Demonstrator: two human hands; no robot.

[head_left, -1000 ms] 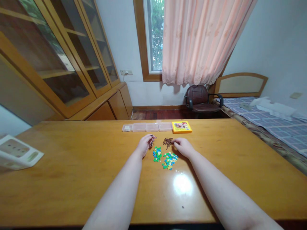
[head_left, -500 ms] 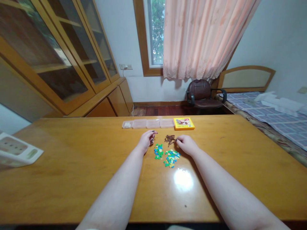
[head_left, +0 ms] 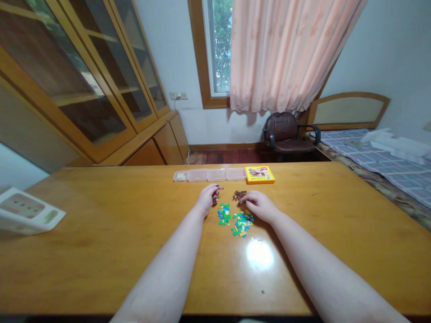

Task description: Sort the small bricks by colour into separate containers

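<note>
On the wooden table lie two small heaps of tiny green, blue and yellow bricks and, just behind them, a little pile of brown bricks. My left hand rests left of the coloured heaps, its fingers curled together in a pinch; what they hold, if anything, is too small to make out. My right hand lies right of the heaps, fingers curled, the fingertips touching the brown pile.
A clear compartment box and a yellow box sit at the table's far edge. A white object lies at the far left. Behind are a glass-door cabinet, a brown chair and a bed.
My right hand has shifted a little left, over the edge of the brown pile. The left hand has hardly moved. The view has tilted slightly.
</note>
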